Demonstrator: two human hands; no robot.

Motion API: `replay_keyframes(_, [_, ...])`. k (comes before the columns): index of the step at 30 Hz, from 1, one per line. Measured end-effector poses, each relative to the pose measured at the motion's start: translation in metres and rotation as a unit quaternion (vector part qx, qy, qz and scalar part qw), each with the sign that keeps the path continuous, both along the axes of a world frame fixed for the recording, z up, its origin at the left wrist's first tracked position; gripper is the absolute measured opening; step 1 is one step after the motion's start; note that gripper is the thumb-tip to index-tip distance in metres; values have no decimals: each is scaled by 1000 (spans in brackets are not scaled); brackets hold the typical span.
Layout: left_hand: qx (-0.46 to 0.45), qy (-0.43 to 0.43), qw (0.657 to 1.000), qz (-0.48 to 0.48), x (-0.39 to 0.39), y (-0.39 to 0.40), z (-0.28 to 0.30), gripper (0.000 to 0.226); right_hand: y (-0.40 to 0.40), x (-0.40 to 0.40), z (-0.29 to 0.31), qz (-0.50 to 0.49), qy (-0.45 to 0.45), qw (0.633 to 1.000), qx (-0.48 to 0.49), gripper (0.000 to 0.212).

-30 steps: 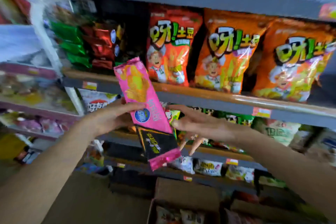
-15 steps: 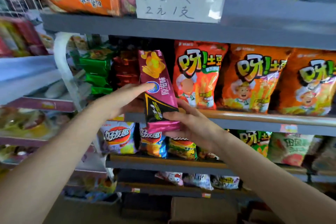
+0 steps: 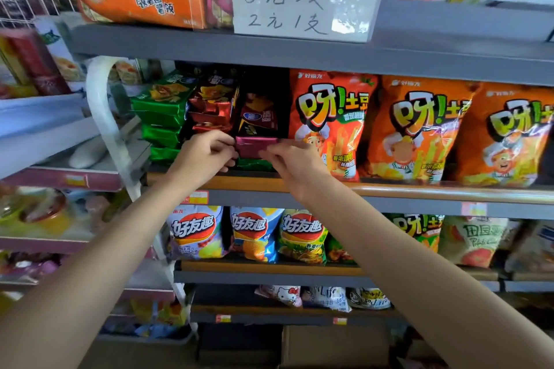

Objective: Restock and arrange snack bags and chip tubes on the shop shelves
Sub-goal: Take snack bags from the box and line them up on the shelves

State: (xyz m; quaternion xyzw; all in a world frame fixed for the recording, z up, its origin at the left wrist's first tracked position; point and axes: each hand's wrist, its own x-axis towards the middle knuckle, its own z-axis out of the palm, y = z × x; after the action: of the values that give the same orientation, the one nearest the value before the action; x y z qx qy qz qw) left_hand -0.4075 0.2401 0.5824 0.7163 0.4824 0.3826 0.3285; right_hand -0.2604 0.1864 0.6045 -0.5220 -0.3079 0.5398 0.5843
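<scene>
Since before, the pink packet (image 3: 257, 141) has been pushed into the shelf (image 3: 389, 190) gap, pinched by left hand (image 3: 207, 154) and, seemingly, right hand (image 3: 295, 160); it should be slid toward 12 o'clock, level.

Pink pack (image 3: 258, 145): glossy foil film, creased at the end seal. Orange bags (image 3: 329, 126): shiny plastic film (glare on faces). Shelf (image 3: 419, 52): matt grey painted metal, wood-look front strip. Sign (image 3: 299, 9): paper under glossy clear plastic.
</scene>
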Motion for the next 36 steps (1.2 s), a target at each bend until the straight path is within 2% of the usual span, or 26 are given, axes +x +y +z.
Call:
replay_keyframes(2, [18,11,1000,2,0,-1,-3,19,4,3,-9,-14,-25,999,-15,17])
replay_keyframes(5, [58,22,998,20,2,-5,-10,19,8,9,-17,-17,12,1000,-21,28])
replay_keyframes(8, [143,13,988,58,7,-19,-24,22,3,11,-20,20,24,999,-18,14])
replay_keyframes(11, [263,-11,961,82,18,-46,-48,25,-16,21,-33,17,18,1000,-14,23])
replay_keyframes(13, [265,-11,963,51,32,-63,-69,26,-40,38,-44,59,-37,998,-7,25])
replay_keyframes(17, [204,60,977,-21,74,-90,-116,25,-90,103,-89,137,-168,973,-78,18])
replay_keyframes(23, [60,175,975,-122,152,-143,-201,28,-170,241,-205,99,-181,941,-270,12])
replay_keyframes(26, [-55,272,947,-160,196,-169,-261,32,-210,306,-275,49,-140,930,-336,10])
replay_keyframes(30, [-202,394,873,-206,250,-212,-352,41,-266,371,-364,51,-137,882,-449,21])
replay_keyframes(33, [-267,401,851,-210,291,-237,-416,41,-292,406,-436,82,-191,849,-485,11])
replay_keyframes(36, [-311,375,849,-205,318,-249,-482,36,-302,420,-511,172,-261,815,-488,24])
